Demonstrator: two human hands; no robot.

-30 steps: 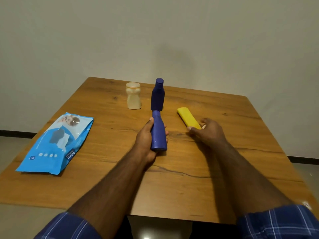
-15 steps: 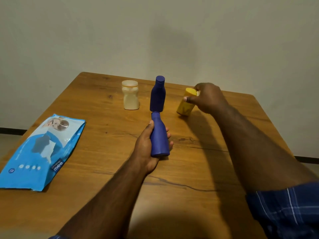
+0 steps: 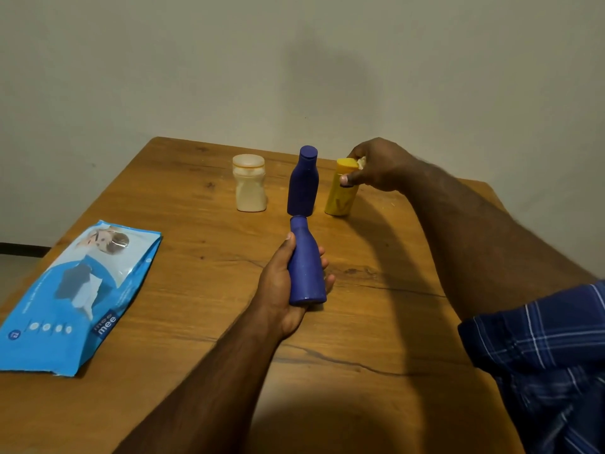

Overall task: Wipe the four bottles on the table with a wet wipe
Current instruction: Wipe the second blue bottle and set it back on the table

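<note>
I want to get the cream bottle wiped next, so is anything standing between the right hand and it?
Yes. The upright dark blue bottle stands between the right hand, which grips the yellow bottle, and the cream bottle. Reaching straight across would likely knock it; going over or in front looks safer.

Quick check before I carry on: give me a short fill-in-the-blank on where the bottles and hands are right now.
1. The left hand grips the lying ____ bottle.
2. The right hand holds the top of the ____ bottle.
3. The cream bottle stands ____ of the upright blue bottle.
4. The wipes pack lies at the table's ____ edge.

Missing words: blue; yellow; left; left
</note>
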